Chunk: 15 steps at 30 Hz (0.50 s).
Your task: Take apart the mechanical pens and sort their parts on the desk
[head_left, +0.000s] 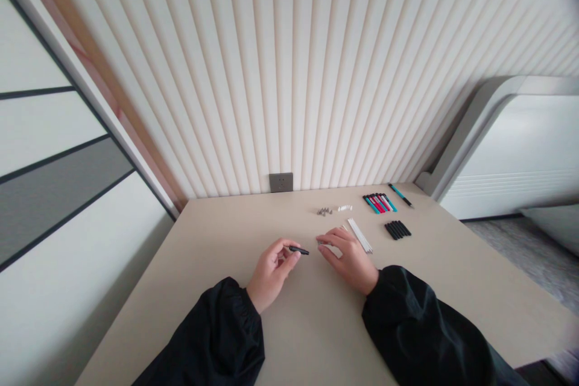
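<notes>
Between the thumb and fingers of my left hand (272,270) is a short black pen part (299,250), its end pointing right. My right hand (347,258) is just to the right, fingers pinched on a small part too tiny to make out. Beside the right hand lie thin white refills (360,236), partly hidden by it. Small grey pieces (324,211) and small white pieces (344,208) sit behind the hands. Farther right are a row of coloured pen barrels (379,203), several black barrels (398,230) and a blue and black pen (401,195).
The beige table (217,229) reaches a pleated white wall covering (280,72) with a dark socket (281,182). A white and grey cabinet (67,223) stands at the left. At the right are a white headboard (520,145) and a grey bed (506,253).
</notes>
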Available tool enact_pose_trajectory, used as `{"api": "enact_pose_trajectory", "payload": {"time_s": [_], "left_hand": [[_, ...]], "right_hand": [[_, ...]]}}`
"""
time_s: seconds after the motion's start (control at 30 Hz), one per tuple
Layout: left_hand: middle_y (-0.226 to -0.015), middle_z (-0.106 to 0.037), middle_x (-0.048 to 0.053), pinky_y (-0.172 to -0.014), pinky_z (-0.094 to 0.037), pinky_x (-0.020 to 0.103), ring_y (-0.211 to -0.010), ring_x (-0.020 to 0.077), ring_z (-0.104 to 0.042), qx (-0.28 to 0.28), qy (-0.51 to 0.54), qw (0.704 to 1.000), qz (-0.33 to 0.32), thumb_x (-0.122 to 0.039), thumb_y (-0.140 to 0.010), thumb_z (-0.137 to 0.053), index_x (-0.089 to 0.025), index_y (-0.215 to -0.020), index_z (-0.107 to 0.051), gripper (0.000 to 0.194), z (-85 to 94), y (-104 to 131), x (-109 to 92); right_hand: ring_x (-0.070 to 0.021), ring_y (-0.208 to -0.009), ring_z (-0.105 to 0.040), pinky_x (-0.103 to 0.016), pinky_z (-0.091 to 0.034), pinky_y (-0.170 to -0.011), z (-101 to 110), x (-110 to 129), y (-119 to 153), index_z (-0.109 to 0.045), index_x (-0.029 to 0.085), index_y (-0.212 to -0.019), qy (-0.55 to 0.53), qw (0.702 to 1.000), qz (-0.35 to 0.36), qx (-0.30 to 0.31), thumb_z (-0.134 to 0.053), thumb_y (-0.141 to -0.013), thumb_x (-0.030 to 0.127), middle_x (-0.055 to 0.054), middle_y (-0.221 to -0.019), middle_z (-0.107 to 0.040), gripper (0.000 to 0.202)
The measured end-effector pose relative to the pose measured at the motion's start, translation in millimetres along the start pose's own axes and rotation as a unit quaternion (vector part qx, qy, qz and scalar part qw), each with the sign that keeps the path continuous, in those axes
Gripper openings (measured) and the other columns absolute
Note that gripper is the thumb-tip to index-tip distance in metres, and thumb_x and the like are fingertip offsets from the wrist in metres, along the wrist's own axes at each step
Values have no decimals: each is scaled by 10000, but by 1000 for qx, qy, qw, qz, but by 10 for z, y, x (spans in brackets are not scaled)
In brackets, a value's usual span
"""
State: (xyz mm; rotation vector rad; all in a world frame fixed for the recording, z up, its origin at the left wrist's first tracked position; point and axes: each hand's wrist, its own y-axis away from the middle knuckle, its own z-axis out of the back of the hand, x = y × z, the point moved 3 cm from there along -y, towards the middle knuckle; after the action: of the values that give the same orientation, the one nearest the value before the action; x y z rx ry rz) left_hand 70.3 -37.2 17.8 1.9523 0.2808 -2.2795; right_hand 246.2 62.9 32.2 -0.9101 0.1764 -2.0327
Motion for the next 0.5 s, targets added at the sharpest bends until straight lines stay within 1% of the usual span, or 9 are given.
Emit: {"api": "enact_pose_trajectory", "payload": {"time_s": [0.1, 0.2, 0.3, 0.43, 0.5], "left_hand": [[-623, -519, -43, -487, -389, 191, -528, 93, -483, -5, -7, 1000, 5, -406, -844, -597, -177, -1005, -599, 281, 5, 11, -38], [-618, -542, -40, -499, -397, 196, -532, 99, -509, -1, -6, 1000, 11, -401, -845, -595, -175, -1020, -599, 286, -4, 16, -52], [-606, -550, -40, -502, -394, 197, -538, 106, -530, 5, -8, 1000, 11, -399, -845, -595, -172, -1009, -602, 280, -17, 15, -44], [-589, -557, -42, -517, -399, 202, -540, 115, -553, 22, -19, 1000, 3, -395, -848, -588, -174, -1000, -604, 268, -35, 24, -40], [-588, -568, -38, -526, -402, 207, -546, 121, -558, 27, -51, 998, -10, -391, -851, -580, -179, -981, -612, 251, -38, 32, -49]], "right_hand": [[-179, -853, -587, -321, -444, -801, -41, 135, 19, -661, 229, -1045, -39, 998, 39, 22, -576, -886, 305, -48, -891, -652, 195], [-176, -815, -581, -321, -434, -769, -69, 201, 28, -674, 215, -961, -48, 997, 52, 38, -566, -897, 307, -48, -859, -658, 156], [-177, -800, -577, -318, -430, -759, -58, 205, 22, -672, 206, -895, -57, 997, 41, 26, -548, -908, 319, -50, -827, -655, 168], [-175, -761, -581, -309, -443, -739, -37, 186, 15, -672, 210, -903, -66, 998, 6, 9, -534, -910, 349, -45, -780, -642, 196], [-174, -751, -580, -305, -448, -728, -39, 196, 20, -677, 210, -895, -71, 997, 5, 12, -520, -916, 346, -46, -771, -641, 209]]}}
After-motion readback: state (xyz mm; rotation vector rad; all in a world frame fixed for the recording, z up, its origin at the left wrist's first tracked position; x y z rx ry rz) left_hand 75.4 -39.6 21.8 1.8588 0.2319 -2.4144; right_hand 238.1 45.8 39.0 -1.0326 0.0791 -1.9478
